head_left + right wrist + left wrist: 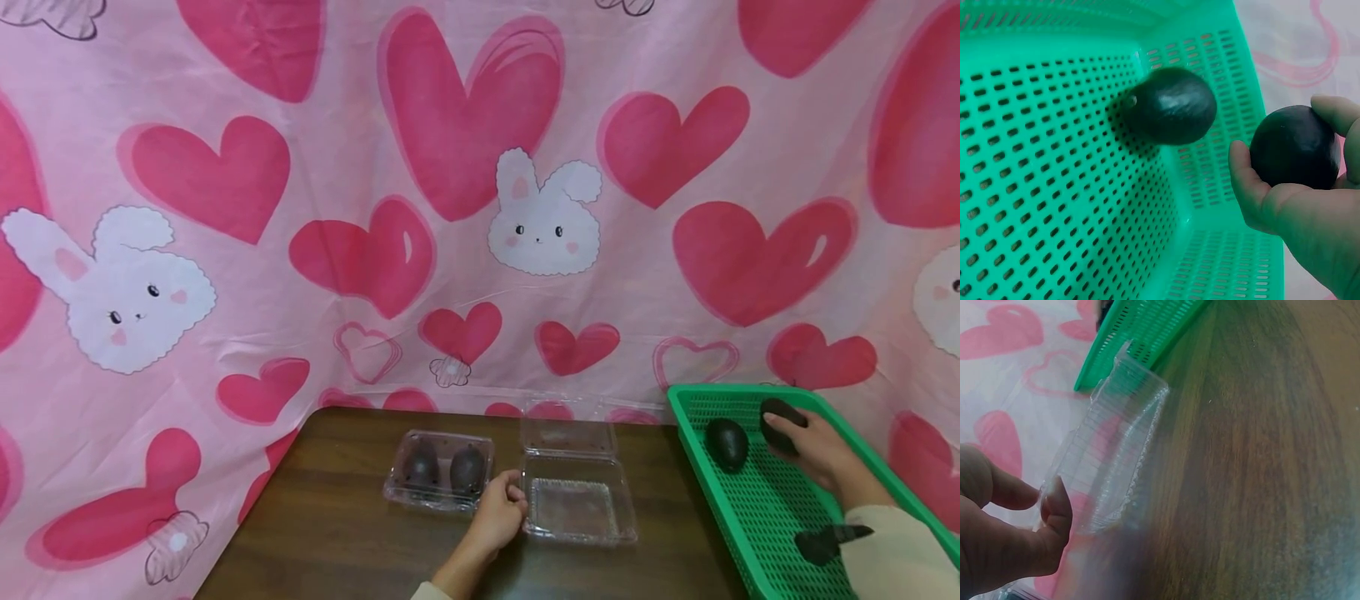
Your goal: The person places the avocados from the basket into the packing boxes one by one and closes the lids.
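Note:
My right hand (pixel 817 450) grips a dark avocado (pixel 1295 147) over the far end of the green basket (pixel 1085 187), with fingers and thumb around its sides. A second dark avocado (pixel 726 445) lies in the basket just left of that hand. My left hand (pixel 498 512) pinches the left edge of a clear plastic clamshell box (pixel 573 508) between thumb and finger. That box stands with its lid (pixel 567 436) folded back and nothing in its tray. To the left of the left hand sits a closed clear clamshell (pixel 442 468) with two dark avocados (pixel 467 469) inside.
The brown wooden table (pixel 337 517) carries both boxes, and the basket stands along its right side. Behind hangs a pink cloth (pixel 465 283) with hearts and rabbits. A dark strapped object (pixel 817 546) shows at the right sleeve, over the basket.

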Available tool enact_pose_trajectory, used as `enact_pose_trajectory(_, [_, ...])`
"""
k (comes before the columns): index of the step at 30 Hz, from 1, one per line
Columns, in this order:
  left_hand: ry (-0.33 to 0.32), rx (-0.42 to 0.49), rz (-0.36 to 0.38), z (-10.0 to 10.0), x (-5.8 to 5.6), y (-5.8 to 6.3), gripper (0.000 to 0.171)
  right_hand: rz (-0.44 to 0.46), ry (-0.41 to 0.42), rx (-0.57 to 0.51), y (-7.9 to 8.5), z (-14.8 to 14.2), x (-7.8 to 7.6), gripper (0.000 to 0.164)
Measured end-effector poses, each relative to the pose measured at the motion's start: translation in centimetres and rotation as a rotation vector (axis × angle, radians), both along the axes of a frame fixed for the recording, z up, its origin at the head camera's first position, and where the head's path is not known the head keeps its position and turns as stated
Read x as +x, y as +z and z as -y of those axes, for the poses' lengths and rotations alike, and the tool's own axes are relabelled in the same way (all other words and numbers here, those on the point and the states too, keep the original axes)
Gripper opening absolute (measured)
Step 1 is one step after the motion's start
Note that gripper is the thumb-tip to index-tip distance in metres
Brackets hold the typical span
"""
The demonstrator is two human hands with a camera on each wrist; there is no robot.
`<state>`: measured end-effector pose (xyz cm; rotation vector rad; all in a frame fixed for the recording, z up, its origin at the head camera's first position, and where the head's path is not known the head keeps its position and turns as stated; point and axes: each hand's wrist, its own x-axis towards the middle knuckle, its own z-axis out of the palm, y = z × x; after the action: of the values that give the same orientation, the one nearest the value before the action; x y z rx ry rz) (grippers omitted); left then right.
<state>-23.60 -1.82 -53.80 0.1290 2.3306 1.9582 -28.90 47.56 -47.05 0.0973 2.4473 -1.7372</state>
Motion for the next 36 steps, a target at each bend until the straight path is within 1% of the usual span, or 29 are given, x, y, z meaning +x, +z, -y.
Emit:
enact_pose_trajectory(8, [0.017, -0.017, -0.037, -0.2, 0.2, 0.1, 0.051, -0.066, 0.026, -0.032, 1.1, 1.8, 0.7, 0.08])
enact_pose_trajectory(14, [0.021, -0.037, -0.04, -0.2, 0.1, 0.0, 0.049, -0.075, 0.05, -0.086, 2.1, 3.3, 1.0, 0.08])
enact_pose_trajectory(20, [0.012, -0.021, -0.04, -0.2, 0.2, 0.0, 0.048, -0.118, 0.084, -0.067, 3.3, 5.3, 1.3, 0.08])
enact_pose_trajectory(25, [0.008, -0.017, -0.046, -0.1, 0.1, 0.0, 0.048, -0.133, 0.08, -0.106, 3.9, 7.1, 1.7, 0.082])
enact_pose_trajectory(30, [0.007, -0.008, -0.045, -0.1, 0.1, 0.1, 0.049, -0.141, 0.076, -0.096, 4.3, 9.0, 2.0, 0.081])
enact_pose_trajectory(36, [0.007, -0.018, -0.024, -0.1, 0.2, 0.2, 0.049, -0.144, 0.09, -0.024, 4.7, 11.4, 2.5, 0.08])
